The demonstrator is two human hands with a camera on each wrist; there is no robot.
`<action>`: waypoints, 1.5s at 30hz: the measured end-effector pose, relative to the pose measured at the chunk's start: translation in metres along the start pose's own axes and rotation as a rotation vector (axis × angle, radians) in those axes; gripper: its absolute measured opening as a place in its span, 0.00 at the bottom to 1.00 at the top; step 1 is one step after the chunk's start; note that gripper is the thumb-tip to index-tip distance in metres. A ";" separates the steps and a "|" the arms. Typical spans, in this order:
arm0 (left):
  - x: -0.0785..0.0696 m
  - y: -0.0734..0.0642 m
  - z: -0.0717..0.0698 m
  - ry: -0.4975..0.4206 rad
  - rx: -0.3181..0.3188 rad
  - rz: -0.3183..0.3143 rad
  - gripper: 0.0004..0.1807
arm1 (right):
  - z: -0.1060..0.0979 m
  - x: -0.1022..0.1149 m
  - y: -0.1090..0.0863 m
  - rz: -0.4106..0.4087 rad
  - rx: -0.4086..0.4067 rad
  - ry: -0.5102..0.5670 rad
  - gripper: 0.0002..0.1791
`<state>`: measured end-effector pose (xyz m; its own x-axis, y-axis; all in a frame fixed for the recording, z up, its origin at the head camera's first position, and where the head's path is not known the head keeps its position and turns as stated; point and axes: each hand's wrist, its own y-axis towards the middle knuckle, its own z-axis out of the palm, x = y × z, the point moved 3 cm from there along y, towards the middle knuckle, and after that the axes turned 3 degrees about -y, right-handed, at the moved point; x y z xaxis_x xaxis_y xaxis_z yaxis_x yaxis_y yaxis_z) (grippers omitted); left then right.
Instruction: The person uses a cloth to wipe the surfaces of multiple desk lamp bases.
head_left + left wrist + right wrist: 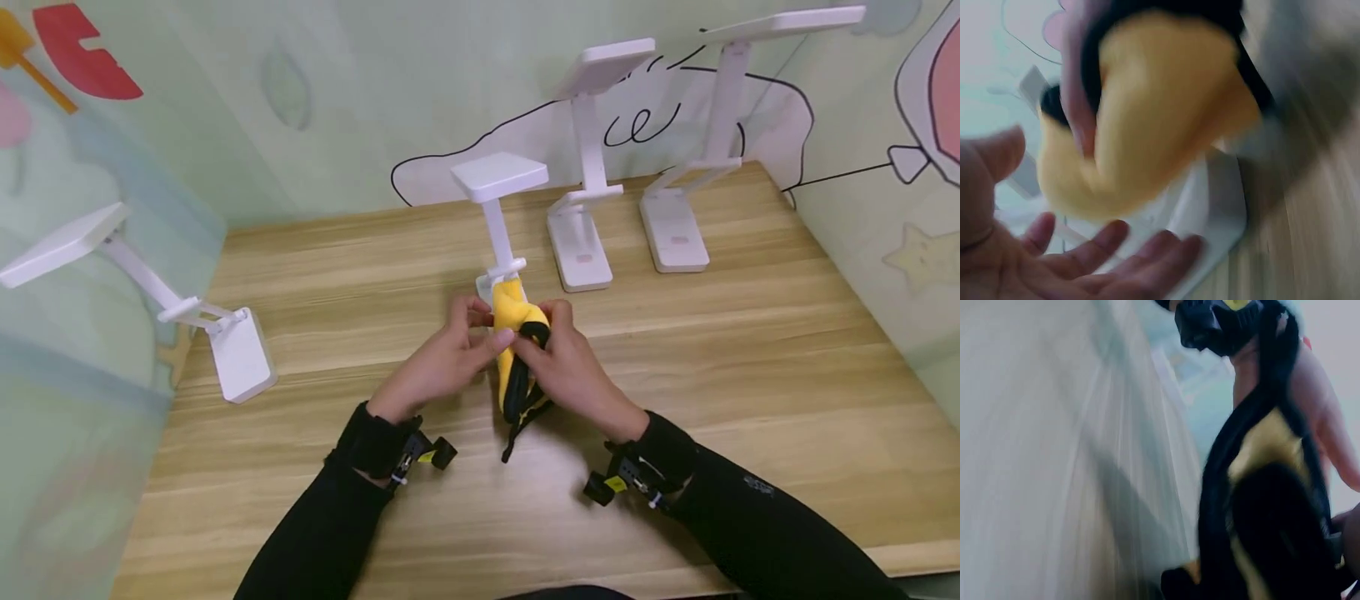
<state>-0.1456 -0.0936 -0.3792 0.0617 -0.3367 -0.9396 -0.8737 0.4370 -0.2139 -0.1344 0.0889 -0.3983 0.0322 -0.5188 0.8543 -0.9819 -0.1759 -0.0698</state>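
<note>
A soft yellow cloth article (512, 310) with black trim and a thin black strap hangs over the middle of the table, overlapping the base of the nearest white lamp (498, 177). My right hand (573, 367) pinches its black-trimmed edge from the right. On the other side, my left hand (446, 362) has its thumb and fingers spread beside the cloth. The left wrist view shows these left fingers (1107, 250) loosely extended below the yellow cloth (1160, 94), with a gap between. Black bands and the strap (1213, 506) fill the right wrist view, which is blurred.
Two more white lamps (581, 250) (675, 233) stand at the back right, heads raised. Another white lamp (243, 358) leans outward at the left edge. The wooden table (360, 275) meets painted walls behind and at both sides.
</note>
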 end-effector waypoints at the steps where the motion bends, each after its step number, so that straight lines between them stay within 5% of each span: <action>1: -0.001 -0.003 0.002 0.009 0.006 0.002 0.31 | 0.005 0.003 0.000 0.002 0.012 0.014 0.30; 6: 0.001 -0.008 0.000 0.079 -0.052 0.015 0.40 | 0.024 0.016 -0.001 -0.067 0.156 0.086 0.35; 10: 0.009 -0.008 -0.013 0.097 -0.114 -0.023 0.38 | 0.024 0.014 -0.001 -0.180 0.373 0.195 0.40; 13: 0.012 -0.007 -0.026 0.176 -0.165 -0.024 0.36 | 0.014 0.008 -0.001 -0.236 0.456 0.142 0.39; 18: 0.007 0.004 -0.059 0.522 -0.324 0.038 0.35 | -0.018 -0.006 0.014 -0.314 0.210 -0.330 0.26; 20: 0.004 0.013 -0.073 0.649 -0.365 0.051 0.35 | -0.026 -0.013 0.025 -0.303 0.136 -0.481 0.29; 22: -0.001 0.025 -0.084 0.752 -0.374 0.061 0.35 | -0.029 -0.020 0.036 -0.278 0.147 -0.584 0.39; 27: -0.013 0.063 -0.089 0.958 -0.240 0.117 0.33 | -0.021 -0.028 0.053 -0.249 0.287 -0.724 0.61; 31: -0.015 0.089 -0.082 0.999 -0.064 0.135 0.31 | -0.016 -0.028 0.054 -0.265 0.316 -0.771 0.63; 36: -0.015 0.112 -0.069 0.981 0.047 0.070 0.27 | -0.016 -0.030 0.054 -0.297 0.286 -0.802 0.59; 41: -0.008 0.113 -0.067 0.950 0.084 0.031 0.28 | -0.016 -0.030 0.055 -0.305 0.265 -0.825 0.57; 45: 0.005 0.103 -0.067 0.843 0.040 0.027 0.33 | -0.015 -0.030 0.055 -0.308 0.260 -0.816 0.56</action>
<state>-0.2677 -0.1064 -0.3883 -0.3536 -0.8288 -0.4337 -0.8510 0.4774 -0.2186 -0.1926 0.1069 -0.4200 0.5056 -0.8312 0.2311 -0.8381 -0.5368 -0.0970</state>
